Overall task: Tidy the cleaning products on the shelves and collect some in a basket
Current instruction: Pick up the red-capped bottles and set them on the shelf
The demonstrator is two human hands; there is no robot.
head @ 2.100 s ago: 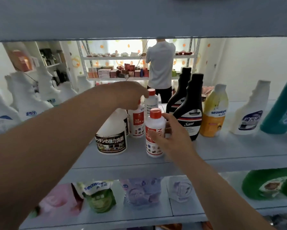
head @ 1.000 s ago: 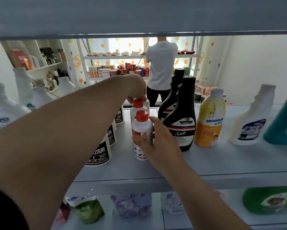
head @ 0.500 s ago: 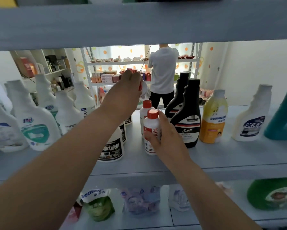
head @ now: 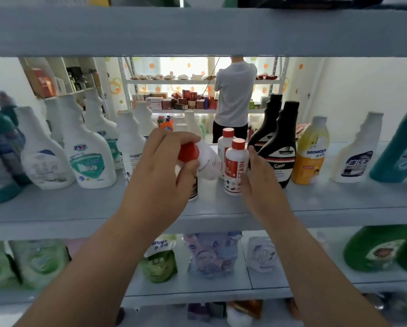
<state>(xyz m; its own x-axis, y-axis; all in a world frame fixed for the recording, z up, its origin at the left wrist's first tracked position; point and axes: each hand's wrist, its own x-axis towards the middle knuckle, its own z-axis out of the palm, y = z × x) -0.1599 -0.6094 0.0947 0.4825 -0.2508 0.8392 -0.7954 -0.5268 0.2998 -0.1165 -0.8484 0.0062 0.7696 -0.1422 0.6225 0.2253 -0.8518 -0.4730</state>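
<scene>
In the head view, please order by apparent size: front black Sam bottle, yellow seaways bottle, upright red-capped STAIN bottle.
1. front black Sam bottle, tallest
2. yellow seaways bottle, somewhat shorter
3. red-capped STAIN bottle, smallest, although nearest

Bottle-lined grey shelf (head: pixel 339 206)

Both bare forearms reach from near edge toward far middle. Left hand (head: pixel 164 171) back to camera, fingers and thumb curled round cap end of tilted red-capped bottle (head: pixel 207 159). Right hand (head: pixel 259 175) just right of it, fingers near-straight, upright, resting against right side of standing bottle (head: pixel 236 166).
</scene>
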